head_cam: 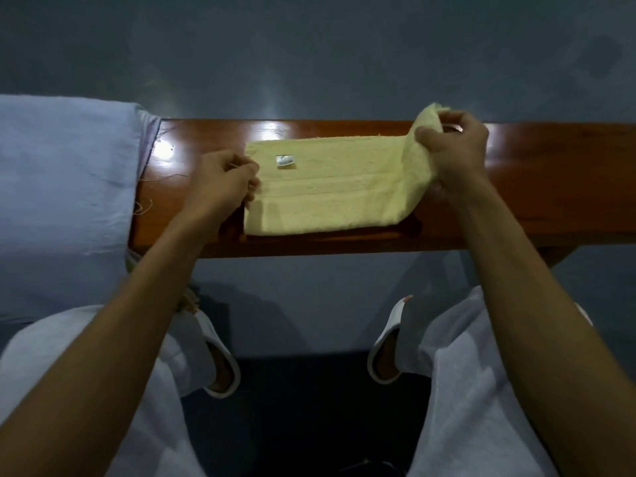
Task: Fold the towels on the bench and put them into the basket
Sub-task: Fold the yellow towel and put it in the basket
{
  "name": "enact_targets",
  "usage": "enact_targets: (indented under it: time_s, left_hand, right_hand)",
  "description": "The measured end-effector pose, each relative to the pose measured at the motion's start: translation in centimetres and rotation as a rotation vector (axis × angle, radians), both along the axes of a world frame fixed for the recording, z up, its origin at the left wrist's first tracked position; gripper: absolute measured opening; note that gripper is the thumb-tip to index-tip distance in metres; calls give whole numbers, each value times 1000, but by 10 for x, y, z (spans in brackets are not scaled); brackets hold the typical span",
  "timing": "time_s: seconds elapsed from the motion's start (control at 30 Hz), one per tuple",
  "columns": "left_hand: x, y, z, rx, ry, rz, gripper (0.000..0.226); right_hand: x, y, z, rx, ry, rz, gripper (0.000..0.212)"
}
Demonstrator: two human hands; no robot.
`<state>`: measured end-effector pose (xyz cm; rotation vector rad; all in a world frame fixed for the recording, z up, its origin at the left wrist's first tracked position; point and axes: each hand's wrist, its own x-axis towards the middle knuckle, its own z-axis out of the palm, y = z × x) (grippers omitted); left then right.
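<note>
A pale yellow towel (330, 184) lies partly folded on the glossy wooden bench (550, 187), a small white label showing near its left end. My left hand (220, 180) pinches the towel's left edge against the bench. My right hand (454, 156) grips the right end and holds it lifted and curled above the bench. No basket is in view.
A light blue cloth (65, 187) covers the bench's left end and hangs over its front. Grey floor lies beyond and below the bench. My knees in white trousers and white slippers (220, 356) are just in front of the bench.
</note>
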<state>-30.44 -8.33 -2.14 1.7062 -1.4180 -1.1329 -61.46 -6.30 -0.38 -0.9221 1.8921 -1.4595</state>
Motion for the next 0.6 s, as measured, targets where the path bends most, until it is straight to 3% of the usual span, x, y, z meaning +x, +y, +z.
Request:
enact_targets:
  time_s: [0.1, 0.2, 0.33, 0.5, 0.6]
  left_hand:
    - [1, 0, -3, 61, 114, -1, 18]
    - [-7, -1, 3, 124, 234, 21, 38]
    - [-10, -8, 5, 185, 301, 91, 49]
    - [-2, -9, -5, 151, 172, 30, 6]
    - [1, -8, -6, 94, 145, 50, 14]
  right_hand:
    - [39, -1, 3, -86, -11, 130, 35]
    - [94, -5, 2, -135, 0, 312, 36]
    - [149, -5, -8, -46, 192, 619, 56]
    - [135, -9, -5, 1, 146, 518, 41]
    - [113, -10, -1, -26, 127, 422, 33]
